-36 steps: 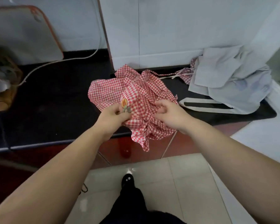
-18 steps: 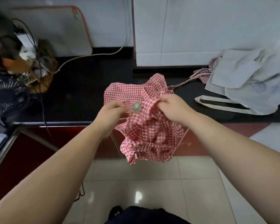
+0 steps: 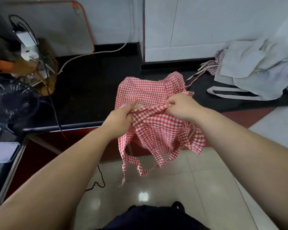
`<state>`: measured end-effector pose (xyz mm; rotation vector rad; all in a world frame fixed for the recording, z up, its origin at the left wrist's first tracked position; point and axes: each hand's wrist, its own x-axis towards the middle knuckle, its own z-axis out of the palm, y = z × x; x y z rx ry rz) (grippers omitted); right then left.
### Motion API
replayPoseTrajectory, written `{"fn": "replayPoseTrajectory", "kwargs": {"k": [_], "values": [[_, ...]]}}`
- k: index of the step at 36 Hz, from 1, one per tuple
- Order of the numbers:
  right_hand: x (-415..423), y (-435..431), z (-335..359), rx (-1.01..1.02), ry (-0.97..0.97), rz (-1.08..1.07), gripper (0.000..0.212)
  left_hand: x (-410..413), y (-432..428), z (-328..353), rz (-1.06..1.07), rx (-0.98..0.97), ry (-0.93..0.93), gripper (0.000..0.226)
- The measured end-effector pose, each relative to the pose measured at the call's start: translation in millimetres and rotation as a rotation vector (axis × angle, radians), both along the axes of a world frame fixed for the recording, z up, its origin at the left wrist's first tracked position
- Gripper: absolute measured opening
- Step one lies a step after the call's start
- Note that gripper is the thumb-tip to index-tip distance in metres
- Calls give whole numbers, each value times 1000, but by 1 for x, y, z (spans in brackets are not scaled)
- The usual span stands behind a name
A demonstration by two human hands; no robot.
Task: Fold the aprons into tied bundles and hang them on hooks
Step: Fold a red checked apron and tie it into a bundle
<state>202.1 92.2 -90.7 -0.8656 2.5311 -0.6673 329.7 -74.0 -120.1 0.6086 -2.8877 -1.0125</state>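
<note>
The tabletop (image 3: 90, 90) is open through its middle; a fan (image 3: 10, 102) and white cord (image 3: 98, 52) crowd the left edge, pale aprons (image 3: 256, 72) the right corner.

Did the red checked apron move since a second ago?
Yes. The red checked apron came away from the white cabinet toward the counter edge; more of it now hangs below that edge.

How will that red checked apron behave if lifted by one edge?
Probably very floppy: the red checked apron sags in folds between the left hand and right hand. Likely light, since pinched edges carry it. Its dangling ties may snag or swing.
</note>
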Motion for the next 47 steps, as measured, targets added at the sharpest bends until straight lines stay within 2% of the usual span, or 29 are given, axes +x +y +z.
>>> {"fn": "replayPoseTrajectory", "kwargs": {"k": [2, 5, 7, 9, 10, 12, 15, 17, 19, 22, 23, 25, 27, 30, 33, 36, 39, 41, 42, 44, 47], "values": [[3, 1, -2, -35, 106, -75, 22, 2, -5, 0, 1, 59, 31, 25], [6, 5, -4, -122, 212, -230, 23, 7, -15, 5, -54, 166, 22, 20], [12, 4, -4, -172, 219, -275, 25, 9, -23, 7, -178, 61, -65, 19], [18, 0, -2, -220, 194, -284, 25, 10, -29, 3, -265, -142, -117, 27], [22, -2, -1, -242, 195, -306, 25, 11, -35, 0, -246, -222, -116, 27], [25, -1, 0, -288, 195, -391, 32, 13, -50, -7, -44, -311, -100, 15], [27, 7, -4, -325, 133, -579, 42, 23, -79, -19, 256, -306, -86, 19], [32, 9, -8, -406, -8, -657, 43, 27, -92, -25, 276, -220, -57, 21], [39, 2, -9, -439, -125, -627, 43, 28, -94, -31, 186, -120, -25, 12], [55, -19, 1, -437, -134, -408, 35, 25, -72, -31, -70, 50, -85, 74], [58, -25, 5, -434, -135, -332, 33, 23, -62, -30, -156, 77, -82, 89], [61, -32, 7, -409, -164, -237, 33, 20, -46, -31, -267, 98, -48, 99], [63, -33, 9, -372, -204, -208, 35, 18, -37, -35, -287, 89, -23, 81], [57, -27, 7, -347, -224, -201, 41, 16, -30, -37, -163, -15, 8, 7], [49, -15, 6, -307, -147, -270, 48, 11, -36, -32, 43, -46, 74, 19], [35, 0, -3, -136, 147, -276, 49, 9, -50, -28, 175, -3, 99, 28], [27, 9, -10, -12, 299, -313, 39, 9, -47, -26, 155, 84, 100, 22], [27, 11, -14, 75, 405, -412, 22, 7, -36, -19, 93, 157, 141, 26], [29, 10, -14, 81, 434, -471, 21, 5, -30, -13, 65, 195, 157, 29], [33, 7, -16, -2, 361, -522, 21, 1, -19, 0, 12, 292, 199, 33], [43, -3, -15, -136, 17, -451, 38, -3, -8, 19, -54, 385, 235, 40]]}}
